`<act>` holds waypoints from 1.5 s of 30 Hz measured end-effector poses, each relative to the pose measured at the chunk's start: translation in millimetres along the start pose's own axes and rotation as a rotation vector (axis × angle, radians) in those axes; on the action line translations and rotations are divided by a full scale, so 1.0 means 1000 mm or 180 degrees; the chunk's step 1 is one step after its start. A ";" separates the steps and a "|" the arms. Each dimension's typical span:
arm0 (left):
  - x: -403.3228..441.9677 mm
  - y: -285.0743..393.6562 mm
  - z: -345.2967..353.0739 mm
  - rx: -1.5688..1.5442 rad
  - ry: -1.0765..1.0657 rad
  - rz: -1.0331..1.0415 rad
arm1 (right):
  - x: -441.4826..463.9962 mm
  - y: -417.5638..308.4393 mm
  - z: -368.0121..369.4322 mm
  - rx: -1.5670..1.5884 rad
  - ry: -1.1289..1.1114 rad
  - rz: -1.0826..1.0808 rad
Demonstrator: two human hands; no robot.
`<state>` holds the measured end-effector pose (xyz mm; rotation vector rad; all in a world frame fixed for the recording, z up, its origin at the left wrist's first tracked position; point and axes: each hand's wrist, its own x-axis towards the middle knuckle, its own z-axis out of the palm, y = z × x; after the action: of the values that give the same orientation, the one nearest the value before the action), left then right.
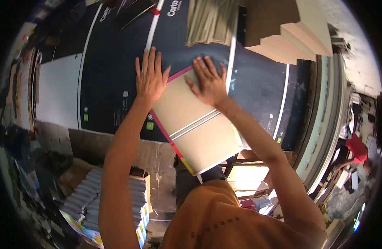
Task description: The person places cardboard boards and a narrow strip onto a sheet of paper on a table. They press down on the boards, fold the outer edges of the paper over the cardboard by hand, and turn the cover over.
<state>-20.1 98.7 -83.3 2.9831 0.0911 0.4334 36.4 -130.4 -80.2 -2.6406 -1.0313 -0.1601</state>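
Observation:
A tan board cover (186,103) with two pale parallel lines across its middle lies tilted on the dark table surface (112,74). Its edges show pink, red, yellow and white strips, and its near corner reaches past the table edge. My left hand (151,79) is flat with fingers spread at the cover's far left corner, partly on the dark surface. My right hand (208,83) rests with its fingers apart on the cover's far right part, fingertips by the pink strip. Neither hand grips anything.
Stacked tan boards (211,20) lie at the far side, with large tan blocks (282,33) at the far right. A white sheet (58,91) is on the left. Grey stacked items (89,199) stand below left. Another person in red (357,148) is at the far right.

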 end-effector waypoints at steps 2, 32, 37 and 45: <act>-0.002 0.028 -0.002 -0.0158 -0.0282 0.0222 | 0.000 0.005 0.002 -0.0030 0.0124 0.0022; 0.008 0.156 -0.073 -0.1981 -0.1415 0.2191 | -0.174 -0.018 -0.113 0.1697 -0.0228 0.2914; 0.071 0.214 -0.081 -0.1546 -0.3564 0.3188 | -0.162 -0.027 -0.190 0.1789 -0.0341 0.2390; 0.064 0.144 -0.249 -0.3321 -0.1797 0.1557 | -0.216 0.080 -0.192 0.5818 0.1070 0.2715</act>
<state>-24.0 -10.1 190.0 1.9415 -0.6934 -0.2798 -67.4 -385.8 37.9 -1.0205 0.2501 0.3568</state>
